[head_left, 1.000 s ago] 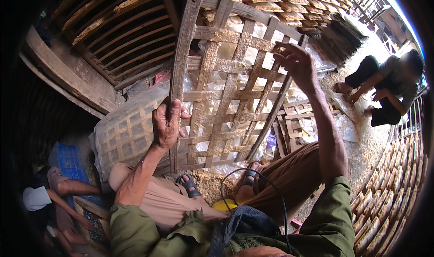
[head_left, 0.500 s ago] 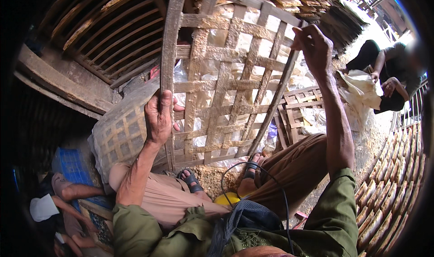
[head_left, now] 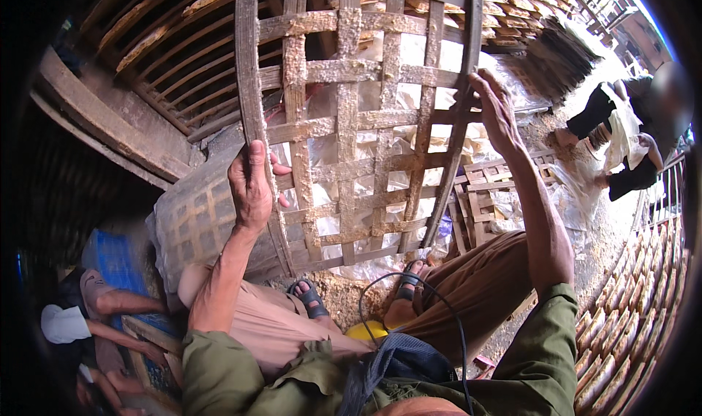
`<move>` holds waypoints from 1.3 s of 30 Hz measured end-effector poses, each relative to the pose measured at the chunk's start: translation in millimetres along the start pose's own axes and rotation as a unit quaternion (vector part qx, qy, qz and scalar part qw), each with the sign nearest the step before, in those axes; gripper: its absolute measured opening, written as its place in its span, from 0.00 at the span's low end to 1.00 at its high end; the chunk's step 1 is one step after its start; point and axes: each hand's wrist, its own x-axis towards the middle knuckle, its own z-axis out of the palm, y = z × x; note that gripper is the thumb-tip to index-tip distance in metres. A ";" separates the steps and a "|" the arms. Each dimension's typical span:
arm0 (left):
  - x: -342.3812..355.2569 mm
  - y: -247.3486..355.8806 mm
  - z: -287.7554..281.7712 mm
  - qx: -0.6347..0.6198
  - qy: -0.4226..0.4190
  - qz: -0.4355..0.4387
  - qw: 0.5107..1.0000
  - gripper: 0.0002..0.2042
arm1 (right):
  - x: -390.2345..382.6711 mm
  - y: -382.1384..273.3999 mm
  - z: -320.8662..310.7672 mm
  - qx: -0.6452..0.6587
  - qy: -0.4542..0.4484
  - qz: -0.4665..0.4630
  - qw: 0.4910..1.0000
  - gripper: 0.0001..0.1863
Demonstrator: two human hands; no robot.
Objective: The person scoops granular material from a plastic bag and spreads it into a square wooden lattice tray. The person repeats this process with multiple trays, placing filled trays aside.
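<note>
A slatted bamboo tray [head_left: 345, 127] stands upright in front of me, its woven strips crusted with pale flakes. My left hand [head_left: 252, 189] is closed round its left rail, thumb on the near side and fingers behind. Higher up, my right hand [head_left: 497, 112] grips the right rail, its fingers curled partly behind the wood. Through the gaps show crumpled clear plastic sheets. Below the tray are my sandalled feet [head_left: 313, 299] on a crumb-covered floor.
Another slatted tray [head_left: 479, 178] lies beyond my right knee. A plastic-covered lattice bundle [head_left: 194, 215] sits at left, near a blue crate [head_left: 121, 262]. One person [head_left: 643, 123] handles a pale sheet at far right; another person's arm [head_left: 124, 337] shows at lower left. Filled racks [head_left: 629, 306] stand at right.
The tray has swung left and turned to face me more squarely. My right hand has come down from the upper corner along the right rail. The person at far right has shifted the pale sheet.
</note>
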 end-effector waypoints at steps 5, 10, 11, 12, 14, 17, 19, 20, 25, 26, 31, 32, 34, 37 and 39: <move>0.8 2.2 0.3 0.002 0.002 -0.019 1.000 0.29 | -8.3 -13.7 14.8 0.012 0.065 0.030 0.997 0.26; 1.3 8.1 0.7 0.013 -0.022 -0.015 1.000 0.29 | -5.3 -12.8 2.0 -0.029 0.052 0.039 0.997 0.28; 1.4 7.5 0.9 0.012 -0.018 -0.016 1.000 0.29 | -4.7 -9.1 4.3 0.005 0.051 0.046 0.998 0.29; 1.4 6.7 1.7 0.010 -0.014 -0.017 1.000 0.28 | -5.2 -7.2 4.6 0.034 0.064 0.062 0.995 0.28; 2.9 2.1 0.9 0.002 -0.012 -0.011 1.000 0.28 | -4.9 -7.1 10.5 0.094 0.084 0.091 0.988 0.28; 2.6 0.6 -0.4 0.006 -0.003 -0.014 1.000 0.28 | -7.8 -9.1 12.6 0.164 0.031 0.118 0.979 0.24; -0.2 4.7 -1.1 -0.003 0.006 -0.006 1.000 0.28 | -11.3 -7.6 23.5 0.097 -0.018 0.084 0.992 0.24; 1.1 2.6 -0.2 -0.006 0.007 -0.006 1.000 0.28 | -13.3 -8.5 20.9 0.089 -0.037 0.109 0.989 0.26; 3.4 -10.1 0.9 -0.044 -0.034 0.007 0.998 0.26 | -17.3 -15.4 35.3 0.216 -0.052 0.132 0.966 0.35; 1.1 -9.2 0.2 -0.049 -0.024 0.017 0.998 0.26 | -20.9 -20.0 44.9 0.168 -0.063 0.143 0.973 0.36; 8.4 8.0 -5.5 -0.019 -0.044 0.069 0.996 0.18 | -15.6 9.9 55.1 0.051 0.056 0.104 0.992 0.28; 16.8 -3.4 -12.5 -0.018 -0.037 0.086 0.995 0.15 | -12.2 12.6 58.9 0.046 0.083 0.104 0.990 0.28; 35.8 -14.3 -22.9 -0.075 -0.066 0.015 0.995 0.11 | -13.2 12.1 61.9 0.023 0.107 0.096 0.989 0.29; 44.0 -12.7 -27.8 -0.087 -0.076 -0.007 0.993 0.15 | -13.6 9.8 59.3 0.002 0.115 0.088 0.989 0.31; 42.4 -2.3 -24.8 -0.119 -0.068 -0.021 0.990 0.14 | -13.8 11.2 60.5 -0.027 0.103 0.063 0.992 0.32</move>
